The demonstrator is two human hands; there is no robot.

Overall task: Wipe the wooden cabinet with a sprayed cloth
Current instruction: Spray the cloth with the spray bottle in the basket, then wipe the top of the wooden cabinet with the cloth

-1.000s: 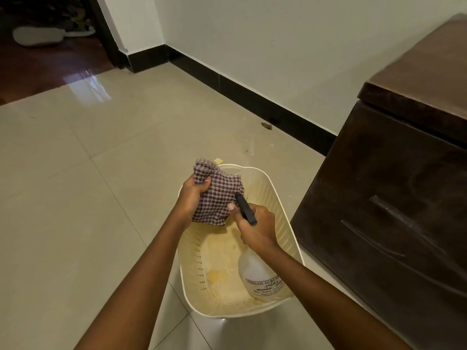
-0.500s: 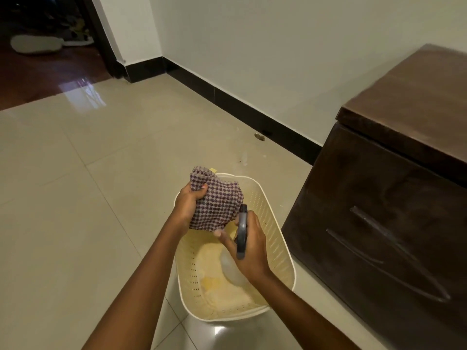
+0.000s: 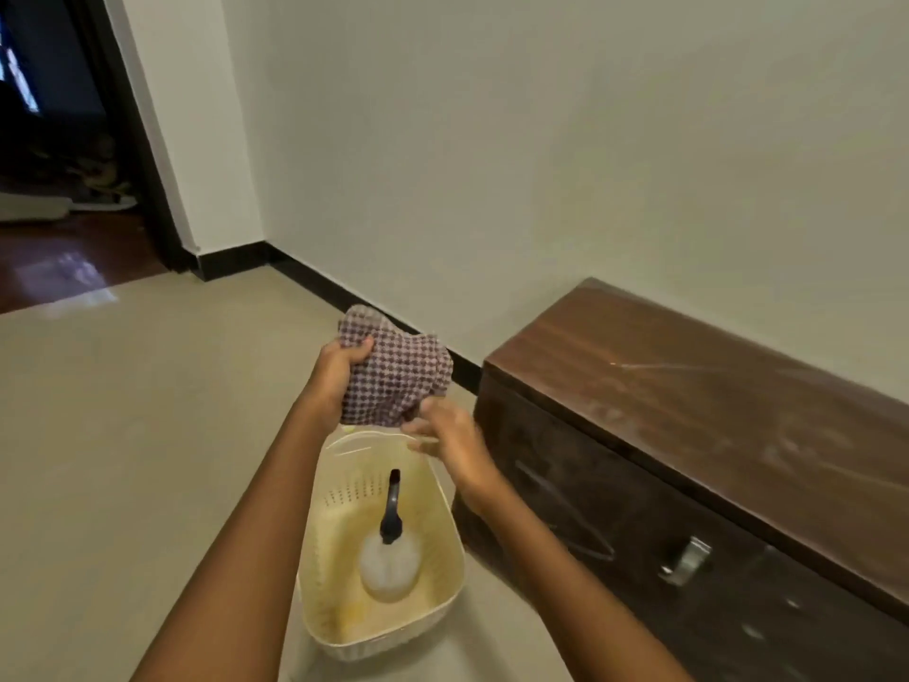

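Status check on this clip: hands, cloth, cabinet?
Left hand gripping checkered cloth. Right hand open, at cloth's lower edge. Spray bottle in basket. Wooden cabinet unobstructed.

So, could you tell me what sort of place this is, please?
Probably a room in a home: a tiled floor, a plain wall with dark skirting, and a low wooden cabinet against it.

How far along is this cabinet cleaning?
Done, it seems: the spraying, since the spray bottle stands in the basket, out of both hands. In hand: the left hand grips the checked cloth, and the right hand, blurred, is at its lower edge, fingers loose. Left: the wiping itself. The cloth is not yet on the cabinet, whose top shows dusty streaks.
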